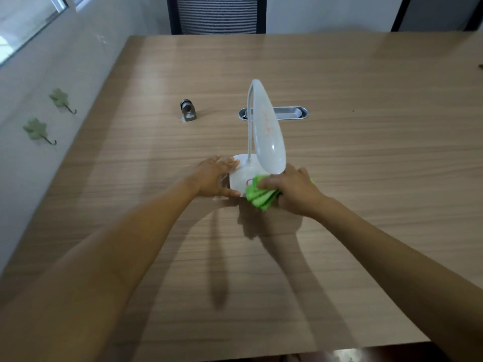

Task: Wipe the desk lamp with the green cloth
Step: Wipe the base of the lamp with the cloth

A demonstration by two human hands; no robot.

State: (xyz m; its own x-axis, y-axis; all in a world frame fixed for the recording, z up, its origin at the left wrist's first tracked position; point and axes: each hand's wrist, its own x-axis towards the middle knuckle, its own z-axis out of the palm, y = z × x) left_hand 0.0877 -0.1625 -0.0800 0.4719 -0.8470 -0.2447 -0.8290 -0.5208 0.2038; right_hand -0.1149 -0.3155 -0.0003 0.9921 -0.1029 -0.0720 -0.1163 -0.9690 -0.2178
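Note:
A white desk lamp (266, 131) stands in the middle of the wooden table, its long head bent down over its flat white base (241, 176). My left hand (213, 178) lies against the base's left side, fingers and thumb clasping its edge. My right hand (295, 190) grips a folded green cloth (260, 195) and presses it on the near right part of the base, just below the lamp head's tip. A small red mark shows on the base beside the cloth.
A small metal cylinder holder (187, 110) stands left of the lamp. A silver cable slot (287, 113) is set in the table (366, 152) behind the lamp. A chair (217, 14) stands at the far edge. Two leaf-shaped hooks (61, 99) hang on the left wall.

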